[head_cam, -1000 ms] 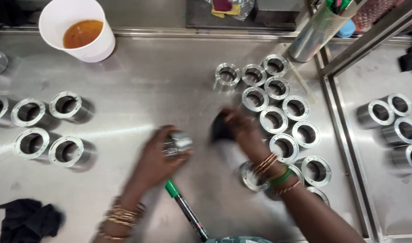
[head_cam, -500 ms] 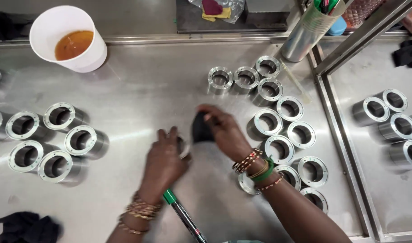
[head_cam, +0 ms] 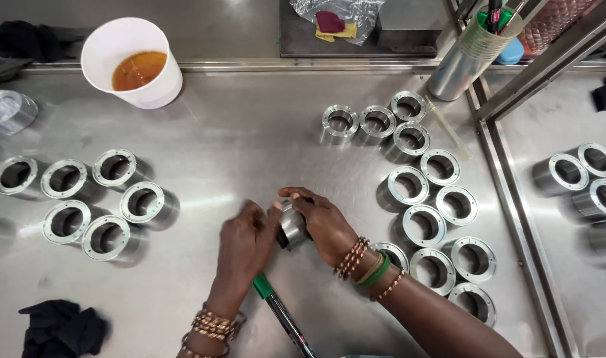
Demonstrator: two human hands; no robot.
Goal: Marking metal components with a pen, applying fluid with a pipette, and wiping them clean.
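Black cloth gone, both hands cradling shiny metal ring

My arms are bare, no sleeves on either. On my left hand side, a stack of thin gold-coloured bangles rings the wrist. On my right hand side, the wrist carries beaded bracelets in brown and gold tones, then a green bangle, then another thin beaded strand farther up.

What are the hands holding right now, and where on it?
A metal ring, gripped between both hands: left hand on its left side, right hand over its top and right.
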